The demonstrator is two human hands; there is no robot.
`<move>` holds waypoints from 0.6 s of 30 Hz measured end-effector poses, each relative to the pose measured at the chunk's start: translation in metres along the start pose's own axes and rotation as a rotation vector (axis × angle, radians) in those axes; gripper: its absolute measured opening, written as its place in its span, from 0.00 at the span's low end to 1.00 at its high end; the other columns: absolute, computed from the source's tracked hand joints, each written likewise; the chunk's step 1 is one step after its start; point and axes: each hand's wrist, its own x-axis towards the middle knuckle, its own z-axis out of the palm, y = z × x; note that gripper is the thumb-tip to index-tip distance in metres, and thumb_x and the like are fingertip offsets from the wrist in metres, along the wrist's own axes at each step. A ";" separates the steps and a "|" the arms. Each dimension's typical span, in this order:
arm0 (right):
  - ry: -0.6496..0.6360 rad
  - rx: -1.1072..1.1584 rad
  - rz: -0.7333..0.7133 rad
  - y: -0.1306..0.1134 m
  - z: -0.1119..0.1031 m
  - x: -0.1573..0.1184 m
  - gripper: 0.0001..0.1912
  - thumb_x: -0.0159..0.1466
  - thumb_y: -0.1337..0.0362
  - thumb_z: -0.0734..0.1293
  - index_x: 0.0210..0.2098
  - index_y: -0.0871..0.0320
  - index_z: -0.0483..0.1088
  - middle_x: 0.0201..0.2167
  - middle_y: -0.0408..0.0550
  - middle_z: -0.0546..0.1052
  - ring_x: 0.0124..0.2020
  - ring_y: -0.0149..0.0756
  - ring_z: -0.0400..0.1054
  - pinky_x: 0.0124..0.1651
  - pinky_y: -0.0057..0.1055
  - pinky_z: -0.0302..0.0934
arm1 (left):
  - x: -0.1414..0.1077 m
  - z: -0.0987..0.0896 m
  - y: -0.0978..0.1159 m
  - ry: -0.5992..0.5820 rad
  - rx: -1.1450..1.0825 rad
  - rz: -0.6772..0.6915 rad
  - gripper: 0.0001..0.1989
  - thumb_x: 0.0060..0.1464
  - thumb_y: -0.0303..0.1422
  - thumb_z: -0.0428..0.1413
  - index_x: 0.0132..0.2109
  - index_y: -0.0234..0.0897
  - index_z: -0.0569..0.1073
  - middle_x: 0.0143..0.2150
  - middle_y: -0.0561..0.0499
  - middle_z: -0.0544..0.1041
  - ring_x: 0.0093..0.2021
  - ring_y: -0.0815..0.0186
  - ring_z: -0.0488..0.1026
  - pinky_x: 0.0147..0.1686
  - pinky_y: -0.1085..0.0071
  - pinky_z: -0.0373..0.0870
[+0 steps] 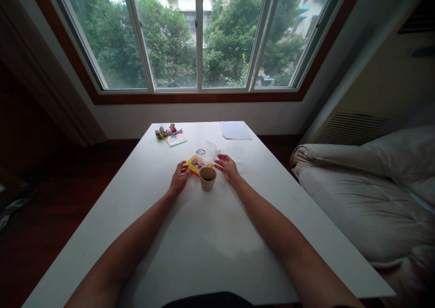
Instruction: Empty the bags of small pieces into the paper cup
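A yellow and red packet with printed pictures lies on the white table behind a paper cup. My left hand has its fingers and thumb around the packet's left end. Just past the packet's right end is my right hand, its fingers apart and nothing seen in them. The brown paper cup stands upright between the hands, with something dark inside that I cannot make out. Close behind the packet lies a clear plastic wrapper, beside a dark thin ring.
Small colourful toy figures and a pastel card sit at the table's far left. White paper sheets lie at its far right. A window is beyond the white table; folded bedding is at the right.
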 end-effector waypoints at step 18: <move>-0.392 -0.548 -0.177 0.017 0.005 -0.014 0.31 0.56 0.54 0.74 0.58 0.52 0.71 0.55 0.50 0.76 0.48 0.43 0.75 0.53 0.42 0.70 | -0.008 0.000 0.006 -0.065 0.506 0.284 0.21 0.58 0.32 0.57 0.58 0.42 0.70 0.57 0.44 0.72 0.57 0.54 0.69 0.59 0.52 0.68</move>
